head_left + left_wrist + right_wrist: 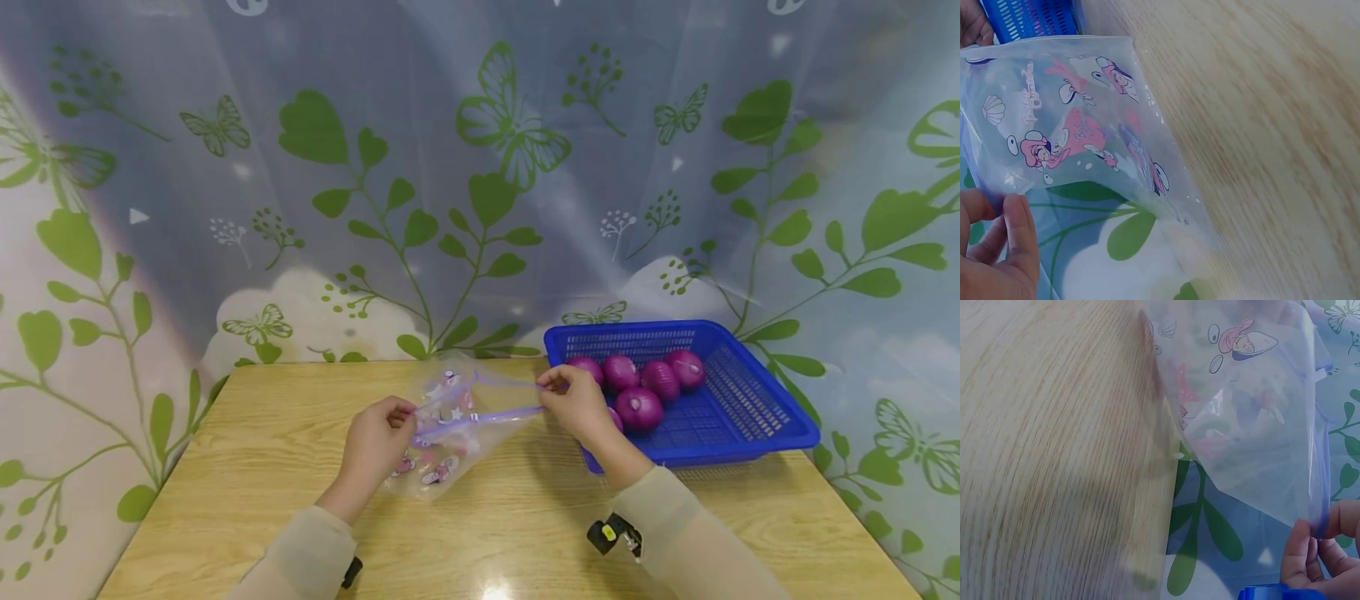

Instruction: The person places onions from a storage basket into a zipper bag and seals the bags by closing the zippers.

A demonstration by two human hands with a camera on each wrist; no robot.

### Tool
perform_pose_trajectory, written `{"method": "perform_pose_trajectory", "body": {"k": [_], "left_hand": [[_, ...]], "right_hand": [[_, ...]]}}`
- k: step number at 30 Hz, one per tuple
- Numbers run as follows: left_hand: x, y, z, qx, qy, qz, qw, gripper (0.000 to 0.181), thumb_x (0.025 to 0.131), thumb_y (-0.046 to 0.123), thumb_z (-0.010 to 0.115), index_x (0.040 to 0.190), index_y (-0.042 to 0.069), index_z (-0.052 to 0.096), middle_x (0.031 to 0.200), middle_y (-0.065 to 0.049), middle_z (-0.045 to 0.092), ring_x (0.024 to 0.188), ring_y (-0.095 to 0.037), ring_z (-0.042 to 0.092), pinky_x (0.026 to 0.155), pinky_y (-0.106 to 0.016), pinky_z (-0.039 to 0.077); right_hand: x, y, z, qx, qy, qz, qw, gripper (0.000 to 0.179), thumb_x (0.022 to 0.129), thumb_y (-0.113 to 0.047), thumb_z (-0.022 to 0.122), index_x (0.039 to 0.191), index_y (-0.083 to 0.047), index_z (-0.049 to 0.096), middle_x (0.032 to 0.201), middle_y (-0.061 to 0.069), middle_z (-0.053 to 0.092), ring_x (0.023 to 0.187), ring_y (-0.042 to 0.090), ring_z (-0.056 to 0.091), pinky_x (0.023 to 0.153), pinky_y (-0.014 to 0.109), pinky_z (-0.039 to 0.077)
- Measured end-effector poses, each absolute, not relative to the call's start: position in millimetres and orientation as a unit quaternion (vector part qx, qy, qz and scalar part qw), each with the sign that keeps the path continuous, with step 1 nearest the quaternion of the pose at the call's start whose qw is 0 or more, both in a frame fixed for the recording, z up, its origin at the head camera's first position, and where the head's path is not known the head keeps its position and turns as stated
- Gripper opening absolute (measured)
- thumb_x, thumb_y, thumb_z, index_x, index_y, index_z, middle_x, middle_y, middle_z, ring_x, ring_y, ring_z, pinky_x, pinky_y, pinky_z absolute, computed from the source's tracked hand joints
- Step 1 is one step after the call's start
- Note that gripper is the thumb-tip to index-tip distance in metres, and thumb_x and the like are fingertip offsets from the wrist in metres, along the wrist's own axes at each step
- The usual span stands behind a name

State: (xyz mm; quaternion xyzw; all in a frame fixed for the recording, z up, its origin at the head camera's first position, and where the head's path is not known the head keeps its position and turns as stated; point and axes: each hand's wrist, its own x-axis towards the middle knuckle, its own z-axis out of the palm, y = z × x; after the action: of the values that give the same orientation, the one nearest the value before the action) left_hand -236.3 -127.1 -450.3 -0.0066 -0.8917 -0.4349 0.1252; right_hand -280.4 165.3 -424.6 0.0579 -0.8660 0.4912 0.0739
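Observation:
A clear zip bag (450, 433) printed with pink cartoon figures and a purple zip strip is stretched between both hands above the table. My left hand (378, 442) pinches one end of the bag's mouth between thumb and fingers. At the opposite end, my right hand (577, 406) pinches the mouth's other corner, in front of the blue basket's left side. The mouth stands spread apart. In the left wrist view, the bag (1072, 119) shows its printed side, and the left fingers (1019, 231) hold its edge. The right wrist view has the right fingertips (1300, 547) on the zip strip.
A blue plastic basket (750, 446) with slotted walls stands at the right of the wooden table (262, 467). Several purple onions (640, 409) lie in its left part, some partly behind the right hand. A curtain with green leaves and butterflies (513, 125) hangs behind the table.

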Motion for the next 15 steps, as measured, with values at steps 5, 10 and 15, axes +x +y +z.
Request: {"method": "perform_pose_trajectory", "body": {"k": [5,10,15], "left_hand": [[-235.6,-125.0,-449.6,-0.024,-0.882,-0.454,0.125,0.01,0.092,0.01,0.07,0.101,0.005,0.074,0.084,-0.002,0.07,0.072,-0.013,0.063,0.063,-0.026,0.054],[-237.3,-123.8,-450.4,-0.027,-0.869,-0.481,0.112,0.013,0.094,0.01,0.07,0.104,0.002,0.074,0.085,-0.003,0.069,0.072,-0.014,0.06,0.06,-0.024,0.053],[-239.9,-121.1,-451.2,-0.033,-0.858,-0.502,0.102,0.015,0.094,0.01,0.071,0.105,0.001,0.073,0.088,-0.006,0.07,0.076,-0.016,0.062,0.065,-0.025,0.054]], "right_hand": [[-279.9,163.6,-424.3,0.065,-0.867,0.489,0.076,0.015,0.081,0.004,0.065,0.094,-0.001,0.07,0.089,0.008,0.066,0.081,0.022,0.063,0.069,0.027,0.052],[-280.0,163.0,-424.9,0.069,-0.868,0.486,0.076,0.016,0.081,0.005,0.064,0.095,0.0,0.07,0.088,0.008,0.066,0.081,0.022,0.062,0.07,0.027,0.051],[-278.8,161.7,-425.9,0.071,-0.868,0.488,0.066,0.019,0.08,0.005,0.063,0.098,0.001,0.07,0.089,0.008,0.066,0.082,0.022,0.062,0.071,0.028,0.051]]}}
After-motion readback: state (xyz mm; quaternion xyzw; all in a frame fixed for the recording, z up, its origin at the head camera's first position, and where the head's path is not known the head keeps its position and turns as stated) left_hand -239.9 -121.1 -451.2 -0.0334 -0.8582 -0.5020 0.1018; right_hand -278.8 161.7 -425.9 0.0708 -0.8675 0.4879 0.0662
